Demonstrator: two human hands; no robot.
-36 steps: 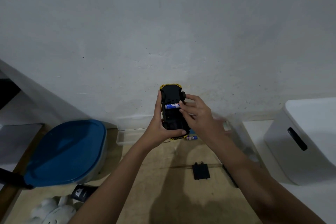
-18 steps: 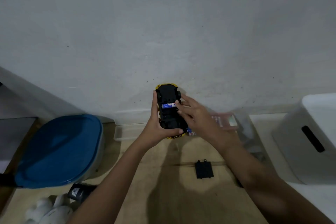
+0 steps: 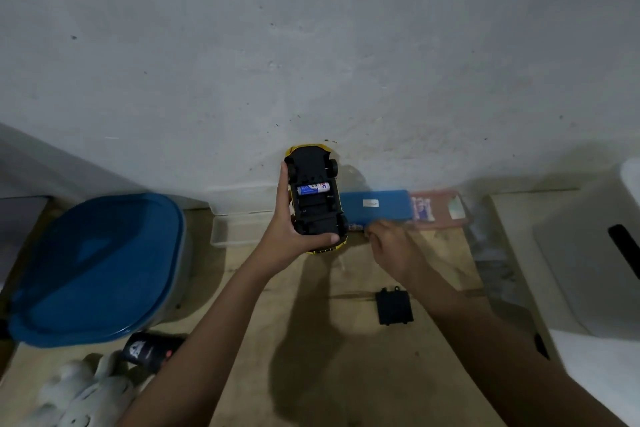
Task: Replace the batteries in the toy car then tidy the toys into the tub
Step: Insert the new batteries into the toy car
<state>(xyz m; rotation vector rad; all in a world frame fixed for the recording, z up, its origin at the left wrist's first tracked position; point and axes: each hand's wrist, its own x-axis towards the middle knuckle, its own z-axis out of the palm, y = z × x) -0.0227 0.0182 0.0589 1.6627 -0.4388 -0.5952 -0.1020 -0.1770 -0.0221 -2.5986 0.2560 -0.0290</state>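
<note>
My left hand [image 3: 286, 237] grips the car [image 3: 317, 215] belly-up over the floor's [image 3: 311, 340] far edge, with its long axis pointing away from me. It has a yellow shell, and one battery [image 3: 313, 189] sits crosswise in its black underside. A loose battery [image 3: 356, 227] lies just right of the car, at my right hand's [image 3: 391, 248] fingertips (pinched or not, I cannot tell).

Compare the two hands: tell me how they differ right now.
The left hand grips the toy car, raised, underside toward the camera; the right hand holds no car and reaches low toward the batteries by the blue case. The left is sharp, the right blurred. Both are bare.
</note>
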